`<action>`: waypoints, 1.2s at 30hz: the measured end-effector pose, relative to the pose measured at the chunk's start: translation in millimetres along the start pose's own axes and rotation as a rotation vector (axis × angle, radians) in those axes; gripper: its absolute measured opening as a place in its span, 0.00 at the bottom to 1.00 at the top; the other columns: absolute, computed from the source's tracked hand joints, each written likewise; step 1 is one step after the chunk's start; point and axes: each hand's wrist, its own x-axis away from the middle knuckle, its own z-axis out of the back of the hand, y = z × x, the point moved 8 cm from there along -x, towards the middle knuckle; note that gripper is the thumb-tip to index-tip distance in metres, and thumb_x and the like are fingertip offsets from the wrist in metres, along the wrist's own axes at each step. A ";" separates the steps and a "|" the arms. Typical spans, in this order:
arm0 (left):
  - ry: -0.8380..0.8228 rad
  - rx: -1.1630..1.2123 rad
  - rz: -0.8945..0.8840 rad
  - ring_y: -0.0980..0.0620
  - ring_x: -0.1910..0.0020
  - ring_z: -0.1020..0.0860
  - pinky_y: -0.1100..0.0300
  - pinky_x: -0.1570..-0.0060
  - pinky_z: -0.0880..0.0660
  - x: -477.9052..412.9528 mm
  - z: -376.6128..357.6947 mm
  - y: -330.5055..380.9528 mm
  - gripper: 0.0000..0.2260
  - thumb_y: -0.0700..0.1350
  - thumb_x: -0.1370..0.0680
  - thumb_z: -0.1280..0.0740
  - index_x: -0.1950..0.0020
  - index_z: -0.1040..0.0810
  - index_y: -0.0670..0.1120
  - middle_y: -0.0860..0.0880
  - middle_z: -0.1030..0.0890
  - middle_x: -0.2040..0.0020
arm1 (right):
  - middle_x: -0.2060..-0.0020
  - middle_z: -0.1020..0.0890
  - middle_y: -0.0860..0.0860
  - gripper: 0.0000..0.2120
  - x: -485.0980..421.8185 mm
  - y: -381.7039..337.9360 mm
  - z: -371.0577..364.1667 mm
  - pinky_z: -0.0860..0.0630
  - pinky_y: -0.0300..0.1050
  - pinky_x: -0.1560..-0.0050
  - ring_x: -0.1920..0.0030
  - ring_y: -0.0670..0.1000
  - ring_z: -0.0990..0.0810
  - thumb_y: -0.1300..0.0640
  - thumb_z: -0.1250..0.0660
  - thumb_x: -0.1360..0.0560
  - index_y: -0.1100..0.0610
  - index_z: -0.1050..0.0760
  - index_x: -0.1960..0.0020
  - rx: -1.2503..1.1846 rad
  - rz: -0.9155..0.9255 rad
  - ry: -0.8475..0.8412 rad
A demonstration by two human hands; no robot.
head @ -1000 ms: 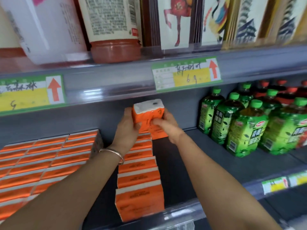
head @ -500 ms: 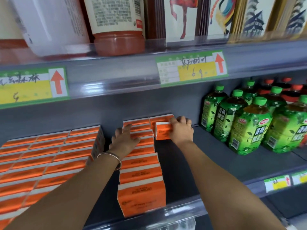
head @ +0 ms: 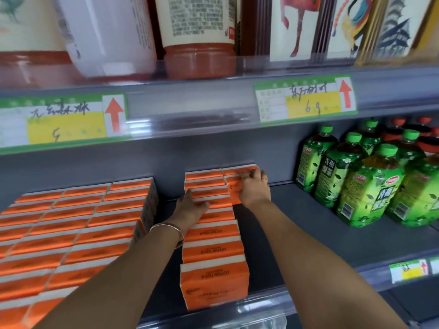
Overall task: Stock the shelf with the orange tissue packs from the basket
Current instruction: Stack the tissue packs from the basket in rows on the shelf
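Observation:
Orange tissue packs stand in a single row (head: 212,236) running front to back on the grey shelf (head: 308,236). At the back, two more packs (head: 234,186) begin a second row to its right. My right hand (head: 253,189) lies over these two packs, fingers bent over their tops. My left hand (head: 191,208) rests flat on the row's tops, fingers extended. A larger block of orange packs (head: 78,224) fills the shelf's left side. No basket is in view.
Green tea bottles (head: 361,181) crowd the shelf's right side, with orange-capped bottles behind. Bare shelf lies between the row and the bottles. The upper shelf edge (head: 190,110) with price labels hangs overhead, carrying jars and picture frames.
A second ago both hands held an orange pack up above the row. It has been set down at the back right, and my left hand has dropped onto the row.

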 end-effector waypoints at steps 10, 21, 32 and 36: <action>0.324 -0.581 -0.254 0.46 0.35 0.28 0.53 0.36 0.30 101.3 81.5 47.4 0.19 0.48 0.22 0.38 0.31 0.31 0.49 0.45 0.27 0.33 | 0.35 0.30 0.58 0.20 68.0 -85.7 47.9 0.31 0.54 0.34 0.33 0.61 0.34 0.57 0.39 0.23 0.53 0.31 0.31 0.065 0.263 0.016; 0.608 -0.993 -0.272 0.43 0.40 0.24 0.53 0.45 0.29 270.6 186.9 27.5 0.13 0.49 0.23 0.39 0.40 0.29 0.50 0.46 0.21 0.41 | 0.40 0.25 0.54 0.16 230.3 -225.5 90.7 0.29 0.51 0.42 0.37 0.58 0.30 0.52 0.40 0.22 0.54 0.30 0.36 0.163 0.672 0.102; 0.705 -1.129 -0.156 0.44 0.40 0.25 0.53 0.44 0.32 382.2 262.1 -57.1 0.12 0.50 0.22 0.41 0.39 0.30 0.49 0.47 0.23 0.41 | 0.40 0.24 0.53 0.16 339.3 -308.1 78.1 0.30 0.51 0.41 0.37 0.57 0.29 0.50 0.39 0.23 0.53 0.29 0.37 0.225 0.896 0.125; 0.690 -1.137 -0.031 0.45 0.41 0.26 0.54 0.45 0.33 417.9 285.1 -127.3 0.11 0.49 0.22 0.41 0.41 0.28 0.49 0.47 0.22 0.42 | 0.38 0.25 0.52 0.16 375.2 -347.9 33.7 0.30 0.51 0.40 0.35 0.56 0.30 0.50 0.39 0.23 0.51 0.28 0.37 0.224 0.999 0.041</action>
